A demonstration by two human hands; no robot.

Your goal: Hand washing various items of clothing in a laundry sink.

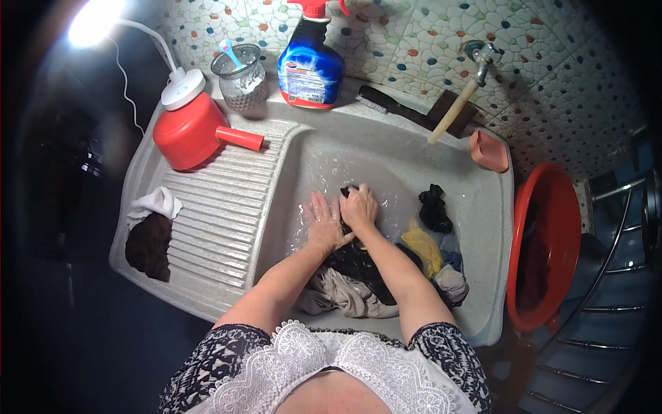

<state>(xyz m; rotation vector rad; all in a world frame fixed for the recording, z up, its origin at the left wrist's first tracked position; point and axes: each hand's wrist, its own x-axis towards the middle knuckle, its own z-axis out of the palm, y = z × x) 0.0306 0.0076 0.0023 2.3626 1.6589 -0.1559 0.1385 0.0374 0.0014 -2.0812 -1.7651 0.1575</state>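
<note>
My left hand (323, 225) lies flat, palm down, in the cloudy water of the sink basin (315, 147), its fingers apart. Its thumb reaches beside a dark wet cloth (349, 191); whether the palm presses on it is hidden. Right next to it, my right hand (359, 207) is curled in a fist around that dark cloth, part of which pokes out past the fingers. Under my wrists lie a black garment (351, 264) and a pale greyish garment (357, 297). To the right are a yellow cloth (423, 248) and a small black cloth (436, 209).
A red dipper (186, 134) and a brown cloth (149, 246) sit on the ribbed drainboard (217, 207). Along the back ledge stand a glass jar (243, 83), a blue spray bottle (311, 72) and a scrub brush (395, 106). A tap (457, 106) overhangs the basin. At right is a red tub (548, 248).
</note>
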